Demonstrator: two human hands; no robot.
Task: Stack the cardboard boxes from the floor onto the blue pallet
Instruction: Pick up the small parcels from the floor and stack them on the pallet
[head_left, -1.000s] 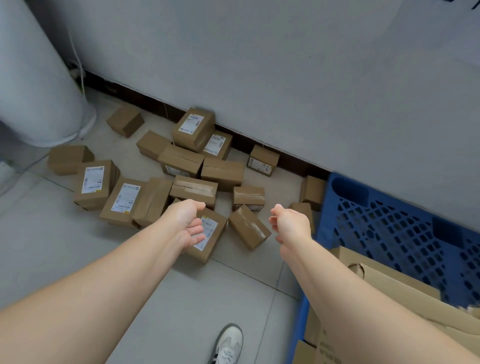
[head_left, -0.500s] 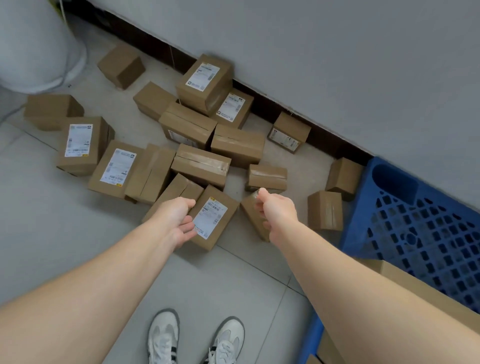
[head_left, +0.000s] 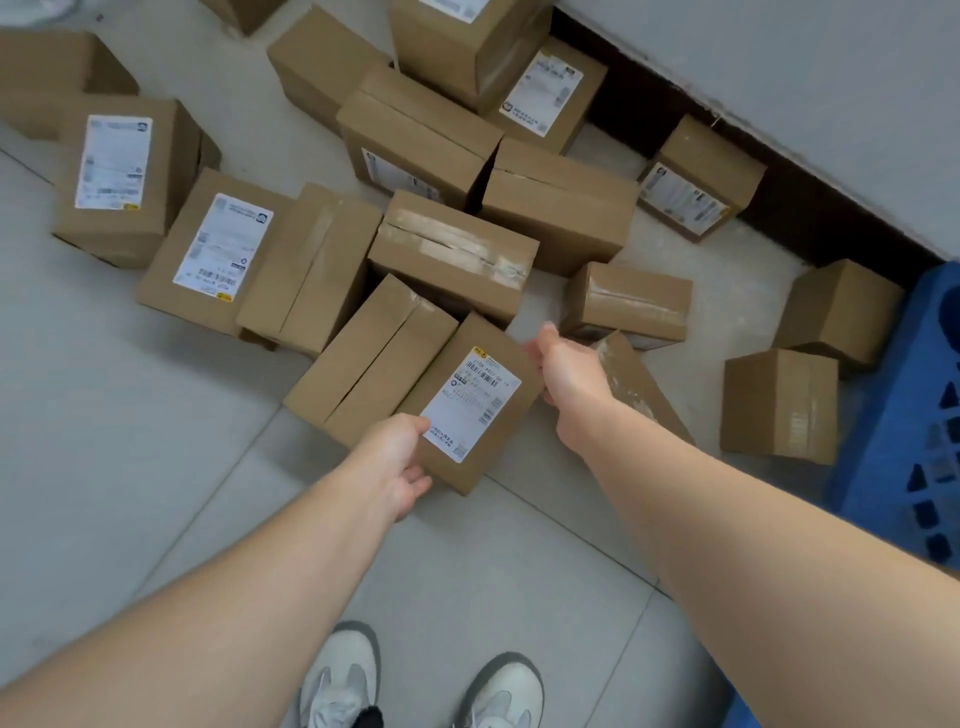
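The left hand (head_left: 397, 462) gripped the near corner of the labelled box (head_left: 470, 402), which lay on the floor (head_left: 156, 441) among other boxes beside the blue pallet (head_left: 893, 441), while the right hand (head_left: 566, 370) touched its opposite edge, its grip unclear.

One wide-angle view, worn on the person's head, looks forward and steeply down at the floor (head_left: 130, 467). The shoes (head_left: 343, 675) lie at the bottom edge, almost under the lens. Both forearms (head_left: 234, 571) run up from the lower corners to the labelled box (head_left: 467, 400) at frame centre, close by. The wall (head_left: 779, 62) fills the upper right.
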